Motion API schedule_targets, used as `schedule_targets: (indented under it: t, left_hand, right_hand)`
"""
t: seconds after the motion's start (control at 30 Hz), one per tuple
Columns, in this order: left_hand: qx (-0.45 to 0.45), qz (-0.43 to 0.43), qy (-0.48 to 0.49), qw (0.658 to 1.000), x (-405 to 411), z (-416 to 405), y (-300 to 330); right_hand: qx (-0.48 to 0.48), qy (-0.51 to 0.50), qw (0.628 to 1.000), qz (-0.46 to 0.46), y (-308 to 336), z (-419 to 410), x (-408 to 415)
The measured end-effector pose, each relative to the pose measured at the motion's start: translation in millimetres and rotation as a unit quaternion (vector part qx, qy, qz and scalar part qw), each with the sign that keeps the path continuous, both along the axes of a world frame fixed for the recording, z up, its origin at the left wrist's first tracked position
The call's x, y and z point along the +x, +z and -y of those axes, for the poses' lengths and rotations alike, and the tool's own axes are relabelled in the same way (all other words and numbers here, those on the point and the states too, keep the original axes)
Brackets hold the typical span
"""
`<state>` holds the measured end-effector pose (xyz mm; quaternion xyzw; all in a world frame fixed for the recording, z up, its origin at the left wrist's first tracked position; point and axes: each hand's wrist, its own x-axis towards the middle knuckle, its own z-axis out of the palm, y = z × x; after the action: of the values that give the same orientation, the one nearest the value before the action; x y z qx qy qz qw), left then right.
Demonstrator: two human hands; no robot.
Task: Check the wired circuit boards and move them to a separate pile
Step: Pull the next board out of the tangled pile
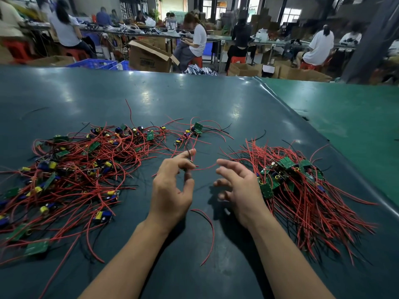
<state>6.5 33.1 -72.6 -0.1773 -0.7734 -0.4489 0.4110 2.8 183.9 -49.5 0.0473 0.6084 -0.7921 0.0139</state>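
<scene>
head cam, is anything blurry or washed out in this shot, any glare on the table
Head view: pale lamp glare patches on the dark table mat; both hands and the wire piles are fairly sharp; background workers are soft and smeared; wide-angle bending curves the table's far edge.

Dark printing on the side of an open cardboard box (149,59) beyond the tabletop, too blurred to read. Large pale marking, perhaps a letter or a number, on the back of a distant seated person's shirt (172,25), not legible. White markings on a green circuit board (150,135) in the left pile, too small to make out.
</scene>
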Motion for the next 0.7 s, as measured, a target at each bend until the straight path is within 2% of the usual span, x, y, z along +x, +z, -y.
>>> schedule_targets:
  t: [0.13, 0.23, 0.3, 0.4, 0.47, 0.57, 0.63, 0.7]
  left_hand:
    - [-0.098, -0.024, 0.006, 0.995, 0.4, -1.0, 4.0]
    - [-0.151, -0.034, -0.005, 0.988, 1.0, -4.3, 4.6]
    - [-0.135, -0.044, 0.021, 0.990, 1.0, -5.4, 4.4]
    - [-0.095, -0.112, 0.092, 0.985, 1.2, -1.9, 5.2]
    - [-0.104, -0.122, 0.020, 0.987, 4.9, -4.1, 1.1]
    - [-0.067, 0.059, -0.125, 0.988, 13.1, -13.8, -2.1]
    - [0.020, 0.152, -0.149, 0.977, 11.1, -16.1, -2.6]
    - [0.114, 0.211, -0.149, 0.959, 6.2, -13.9, -0.5]
  right_hand:
    - [0.017, 0.097, 0.994, -0.055, -0.1, 10.2, 8.6]
    - [0.008, 0.059, 0.995, -0.077, 0.2, 12.8, 8.6]
    - [-0.015, 0.019, 0.997, -0.075, 0.4, 9.8, 6.7]
    - [-0.081, -0.016, 0.996, -0.045, 2.5, 7.3, 3.1]
    - [-0.166, -0.018, 0.986, -0.016, 4.0, 4.4, 1.6]
    - [-0.242, 0.014, 0.970, 0.011, 5.7, -1.5, 1.1]
    - [-0.196, 0.041, 0.980, 0.008, 4.5, -0.2, 2.3]
    - [-0.141, 0.047, 0.989, 0.003, 2.7, 2.9, 1.9]
